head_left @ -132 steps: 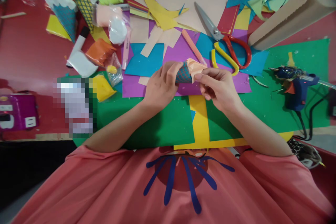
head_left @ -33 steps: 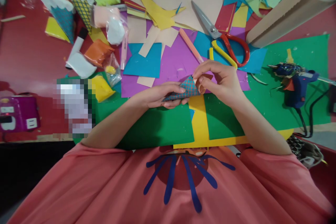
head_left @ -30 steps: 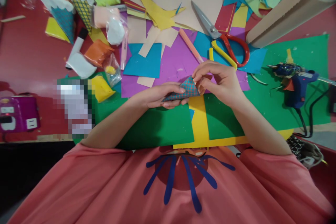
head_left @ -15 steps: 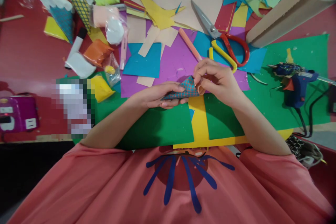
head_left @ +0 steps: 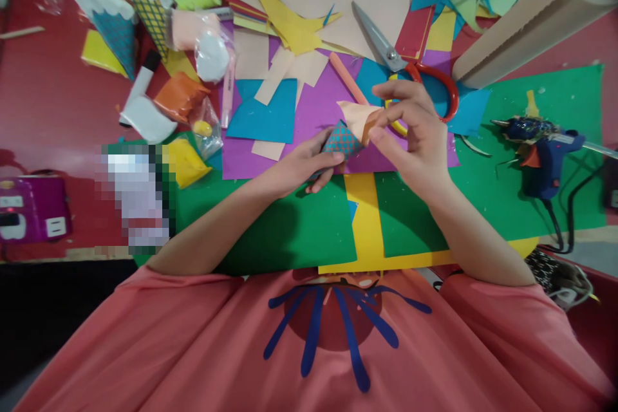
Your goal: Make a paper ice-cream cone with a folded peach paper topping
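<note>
A blue paper cone with a reddish-brown grid is held in my left hand, whose fingers wrap around it from below and the near side. Its wide end faces up and to the right. At that end my right hand pinches a peach-coloured sheet piece, folded or curled at the fingers. The piece lies against or just beyond the cone's rim; whether part of it sits inside cannot be made out. Behind my right fingers are large scissors with a red and a yellow handle, partly covered.
A blue hot glue gun lies at the right on a green sheet. A beige roll stands behind it. Finished cones and clay packets crowd the left back. A peach stick rests on a purple sheet.
My right hand has moved slightly right and away from the cone, with the peach piece now showing outside its mouth. My left hand has tilted the cone's wide end upward.
</note>
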A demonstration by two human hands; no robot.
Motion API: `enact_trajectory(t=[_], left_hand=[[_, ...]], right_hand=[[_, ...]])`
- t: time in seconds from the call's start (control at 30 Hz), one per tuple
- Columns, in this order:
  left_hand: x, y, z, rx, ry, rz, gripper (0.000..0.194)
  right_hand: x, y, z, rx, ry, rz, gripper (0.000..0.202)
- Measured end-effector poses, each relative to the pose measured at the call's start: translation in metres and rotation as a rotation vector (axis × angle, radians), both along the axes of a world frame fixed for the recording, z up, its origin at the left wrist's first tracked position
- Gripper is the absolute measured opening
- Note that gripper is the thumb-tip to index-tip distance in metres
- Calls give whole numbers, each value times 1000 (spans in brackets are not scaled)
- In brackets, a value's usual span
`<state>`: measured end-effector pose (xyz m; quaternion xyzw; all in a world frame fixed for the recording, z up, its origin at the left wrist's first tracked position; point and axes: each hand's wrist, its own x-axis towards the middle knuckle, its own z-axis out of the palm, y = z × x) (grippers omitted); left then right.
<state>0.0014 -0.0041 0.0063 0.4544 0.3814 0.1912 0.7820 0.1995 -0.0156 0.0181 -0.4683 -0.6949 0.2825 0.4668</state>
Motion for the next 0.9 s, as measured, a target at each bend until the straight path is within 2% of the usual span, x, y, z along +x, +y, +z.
enact_trajectory(t=[0.17,0.4,0.67,0.8,0.9], left_hand=[[-1,-1,-2,71,79,-56,48],[0,-1,-3,101,92,-37,58],[0,-2,-3,65,92,-34,64],[0,-1,-2,64,82,-22,64],[1,-1,1,62,97,-11,67]], right_hand=[[-4,-2,0,-16,-72,0,7],[-3,-1,-4,0,-116,12,9],[-1,0,-1,-2,-128,81,12],[0,0,1,-39,-151,82,7],[1,0,2,1,-177,109,7]])
